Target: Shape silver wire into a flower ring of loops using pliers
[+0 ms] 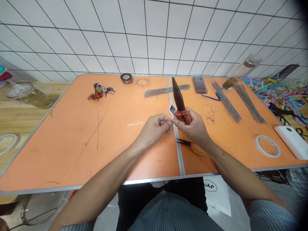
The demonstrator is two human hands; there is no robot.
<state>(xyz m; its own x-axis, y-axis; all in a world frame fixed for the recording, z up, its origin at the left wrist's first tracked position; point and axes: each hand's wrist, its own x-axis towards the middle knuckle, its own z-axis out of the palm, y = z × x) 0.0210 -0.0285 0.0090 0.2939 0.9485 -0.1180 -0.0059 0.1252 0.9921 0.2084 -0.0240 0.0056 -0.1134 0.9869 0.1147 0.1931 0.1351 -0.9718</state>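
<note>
Pliers [178, 96] with red handles and dark, rust-coloured jaws point upward from my right hand [196, 126], which is closed round the handles. Thumb and forefinger of that hand meet near the fingertips of my left hand [155, 128]. My left hand is closed in a pinch, and a very thin wire [172, 120] seems to run between the two hands; its ends are hidden by the fingers. Just below, thin coiled wire [166, 138] lies on the table. Small pliers [184, 142] with a yellow handle lie under my right wrist. Short pale wires [136, 123] lie left of my left hand.
The orange folding table [60, 138] has a metal seam down its middle. Along the back are keys [106, 90], a tape roll [126, 78], wire bundles [161, 91] and a glass bottle [237, 75]. A white tape ring [267, 146] and white device [292, 141] sit right.
</note>
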